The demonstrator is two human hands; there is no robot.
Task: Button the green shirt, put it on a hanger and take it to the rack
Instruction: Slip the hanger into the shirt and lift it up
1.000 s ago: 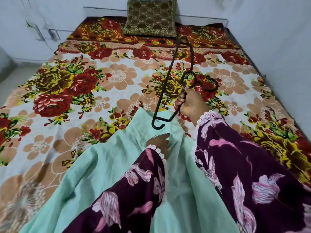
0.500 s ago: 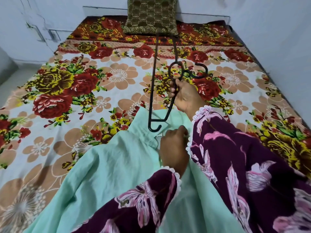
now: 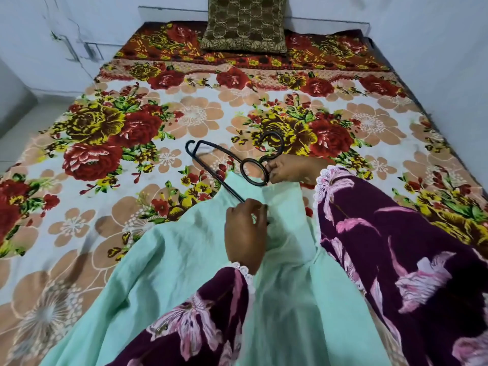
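Note:
The pale green shirt lies spread on the bed, its neck end pointing away from me. A black metal hanger lies low and nearly flat over the neck, one arm slid under the cloth there, the other arm sticking out to the left. My right hand pinches the hanger at its ring, just below the hook. My left hand grips the shirt's neck edge where the hanger's bar goes in. Both forearms wear dark purple flowered sleeves.
The bed has a floral sheet in red, yellow and peach. A brown-gold cushion leans at the headboard. White walls close in on the right and behind; a strip of floor shows to the left.
The hanger was held upright above the shirt; it has swung down flat and one arm has gone into the neck. My left hand moved up to the neck edge.

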